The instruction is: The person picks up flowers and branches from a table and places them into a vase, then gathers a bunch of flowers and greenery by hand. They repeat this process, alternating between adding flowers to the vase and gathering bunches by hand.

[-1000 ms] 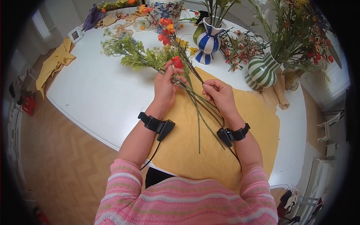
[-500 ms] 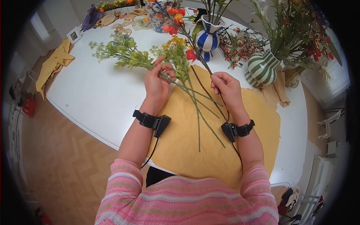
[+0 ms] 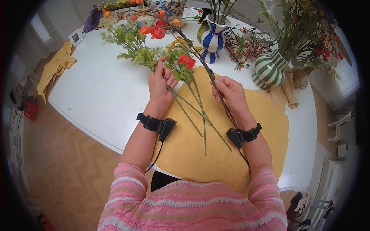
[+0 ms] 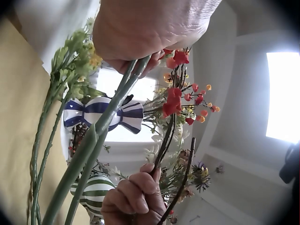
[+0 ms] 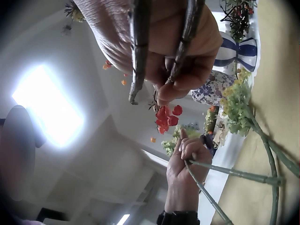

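Note:
My left hand (image 3: 161,87) grips green stems (image 4: 105,117) whose leafy tops with small white flowers (image 3: 140,52) fan out beyond the fingers. The fingers of my right hand (image 3: 230,94) pinch a dark brown branch (image 3: 210,73), which leans up and to the left. Its red flowers (image 3: 158,31) overlap the leafy tops in the head view, and one red bloom (image 3: 187,61) hangs lower along it. Between my hands, more green stems (image 3: 204,131) with yellow flowers (image 5: 234,101) lie on the yellow wrapping paper (image 3: 266,127).
A blue-and-white striped vase (image 3: 213,40) and a green-and-white striped vase (image 3: 269,71) stand at the back right, with berry sprigs (image 3: 246,48) between them. A floral pot (image 3: 169,11) is at the back. Crumpled yellow paper (image 3: 58,69) hangs over the table's left edge.
My hands have moved apart, the right one drawing the brown branch away from the green stems. The branch swung right, then tilted back left. The left hand's stems now point more toward me.

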Tool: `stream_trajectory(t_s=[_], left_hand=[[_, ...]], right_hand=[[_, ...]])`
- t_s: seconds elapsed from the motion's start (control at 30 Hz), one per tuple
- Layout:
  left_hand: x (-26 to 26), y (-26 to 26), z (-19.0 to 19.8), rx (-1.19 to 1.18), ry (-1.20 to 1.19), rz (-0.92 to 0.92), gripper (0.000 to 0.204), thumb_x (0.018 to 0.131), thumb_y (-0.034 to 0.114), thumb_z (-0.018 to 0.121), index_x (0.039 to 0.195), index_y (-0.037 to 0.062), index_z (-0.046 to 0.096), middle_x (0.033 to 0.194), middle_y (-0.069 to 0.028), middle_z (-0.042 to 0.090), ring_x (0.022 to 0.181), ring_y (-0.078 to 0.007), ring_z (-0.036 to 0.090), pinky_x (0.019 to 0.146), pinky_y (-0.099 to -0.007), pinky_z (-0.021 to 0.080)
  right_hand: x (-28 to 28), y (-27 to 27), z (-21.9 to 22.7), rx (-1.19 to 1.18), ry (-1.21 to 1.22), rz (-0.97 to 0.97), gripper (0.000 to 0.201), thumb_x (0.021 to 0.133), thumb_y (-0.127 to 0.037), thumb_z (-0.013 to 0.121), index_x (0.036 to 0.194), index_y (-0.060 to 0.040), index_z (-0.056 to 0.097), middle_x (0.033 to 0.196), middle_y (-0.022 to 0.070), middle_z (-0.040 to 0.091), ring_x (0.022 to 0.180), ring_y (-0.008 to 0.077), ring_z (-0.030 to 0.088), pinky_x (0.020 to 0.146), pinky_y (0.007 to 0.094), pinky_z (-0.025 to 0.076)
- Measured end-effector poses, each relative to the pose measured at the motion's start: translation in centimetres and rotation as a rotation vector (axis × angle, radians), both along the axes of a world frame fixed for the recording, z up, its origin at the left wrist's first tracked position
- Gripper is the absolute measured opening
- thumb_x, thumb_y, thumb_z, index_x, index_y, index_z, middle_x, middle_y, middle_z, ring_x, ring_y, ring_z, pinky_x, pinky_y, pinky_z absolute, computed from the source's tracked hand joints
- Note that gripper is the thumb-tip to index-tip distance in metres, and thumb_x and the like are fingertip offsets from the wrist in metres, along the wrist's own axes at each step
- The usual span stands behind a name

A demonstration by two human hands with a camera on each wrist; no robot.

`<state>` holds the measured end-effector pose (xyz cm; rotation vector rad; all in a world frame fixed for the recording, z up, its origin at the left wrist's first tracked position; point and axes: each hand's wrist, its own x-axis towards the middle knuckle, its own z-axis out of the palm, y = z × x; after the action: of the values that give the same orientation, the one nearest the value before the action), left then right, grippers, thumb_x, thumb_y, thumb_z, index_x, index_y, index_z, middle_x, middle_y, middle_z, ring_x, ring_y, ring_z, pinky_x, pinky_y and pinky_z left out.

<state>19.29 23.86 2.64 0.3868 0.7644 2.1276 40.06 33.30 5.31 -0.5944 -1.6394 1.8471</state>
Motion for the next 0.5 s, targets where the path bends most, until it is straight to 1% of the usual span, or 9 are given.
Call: stream_trajectory(t_s=[0.03,0.07,0.13,0.2,0.23,0.3,0.33,0.4,0.5], left_hand=[[0.2,-0.1,0.2,0.001,0.001,0.001,0.035,0.103,0.033,0.045,0.13,0.0103,0.046,0.064,0.003,0.034,0.049,-0.0068,0.028,0.044,-0.0222,0.025],[0.4,-0.2,0.5,-0.012,0.01,0.0,0.038,0.102,0.034,0.048,0.132,0.0107,0.045,0.067,0.0027,0.039,0.05,-0.0059,0.03,0.043,-0.0214,0.026],[0.6,-0.2,0.6,-0.024,0.02,0.0,0.042,0.101,0.035,0.051,0.134,0.0111,0.044,0.07,0.0023,0.043,0.05,-0.0051,0.032,0.043,-0.0207,0.027],[0.7,-0.1,0.5,-0.009,0.026,-0.02,0.045,0.1,0.035,0.053,0.136,0.0111,0.043,0.082,-0.0003,0.052,0.051,-0.0053,0.035,0.044,-0.0194,0.029],[0.8,0.0,0.4,-0.009,0.027,-0.019,0.045,0.1,0.035,0.053,0.136,0.0111,0.043,0.082,-0.0003,0.052,0.051,-0.0053,0.035,0.044,-0.0194,0.029],[0.9,0.1,0.1,0.0,0.021,-0.062,0.042,0.1,0.028,0.053,0.136,0.0103,0.043,0.094,-0.0035,0.057,0.05,-0.0061,0.038,0.043,-0.0193,0.032],[1.0,0.1,0.0,0.0,0.021,-0.06,0.042,0.1,0.028,0.053,0.136,0.0103,0.043,0.094,-0.0035,0.057,0.05,-0.0061,0.038,0.043,-0.0193,0.032],[1.0,0.1,-0.1,0.003,0.08,-0.123,0.052,0.094,0.035,0.063,0.135,0.0068,0.046,0.095,-0.0048,0.063,0.051,-0.0061,0.044,0.043,-0.0203,0.033],[0.7,-0.1,-0.4,0.067,0.108,-0.196,0.049,0.094,0.031,0.063,0.133,0.0058,0.048,0.1,-0.0075,0.065,0.052,-0.0069,0.047,0.042,-0.0203,0.035]], right_hand=[[0.0,-0.2,0.0,-0.04,0.01,0.03,0.019,0.097,-0.018,0.059,0.096,-0.0005,0.064,0.072,0.0021,0.062,0.056,0.006,0.052,0.051,0.0187,0.04],[0.0,-0.3,-0.1,-0.038,0.011,0.032,0.019,0.097,-0.018,0.059,0.096,-0.0005,0.064,0.072,0.0021,0.062,0.056,0.006,0.052,0.051,0.0187,0.04],[-0.1,-0.4,-0.5,-0.181,0.057,0.138,0.021,0.097,-0.021,0.058,0.097,-0.0007,0.062,0.072,0.0027,0.061,0.056,0.0071,0.053,0.053,0.0193,0.041],[-0.3,-1.0,-0.4,-0.23,0.063,0.18,0.022,0.097,-0.023,0.059,0.097,-0.0013,0.062,0.072,0.0023,0.06,0.057,0.0073,0.052,0.053,0.0198,0.041],[-0.3,-1.3,-0.3,-0.281,0.07,0.22,0.023,0.097,-0.025,0.059,0.097,-0.0019,0.061,0.072,0.0019,0.059,0.058,0.0075,0.052,0.054,0.0203,0.042],[-0.4,-1.7,-0.1,-0.308,0.03,0.256,0.024,0.097,-0.026,0.059,0.096,-0.0024,0.06,0.073,0.0016,0.059,0.059,0.0077,0.052,0.055,0.0206,0.042],[-0.4,-1.9,0.0,-0.336,-0.01,0.291,0.025,0.097,-0.028,0.059,0.096,-0.0029,0.06,0.073,0.0013,0.058,0.061,0.0078,0.052,0.055,0.0209,0.042],[-0.6,-2.1,-0.4,-0.373,-0.018,0.323,0.025,0.096,-0.028,0.059,0.095,-0.0032,0.059,0.073,0.001,0.057,0.061,0.0081,0.052,0.055,0.0209,0.042],[-0.6,-1.8,-1.5,-0.448,0.001,0.38,0.025,0.097,-0.027,0.059,0.095,-0.0021,0.059,0.074,0.0023,0.058,0.061,0.0097,0.053,0.055,0.0219,0.043]])
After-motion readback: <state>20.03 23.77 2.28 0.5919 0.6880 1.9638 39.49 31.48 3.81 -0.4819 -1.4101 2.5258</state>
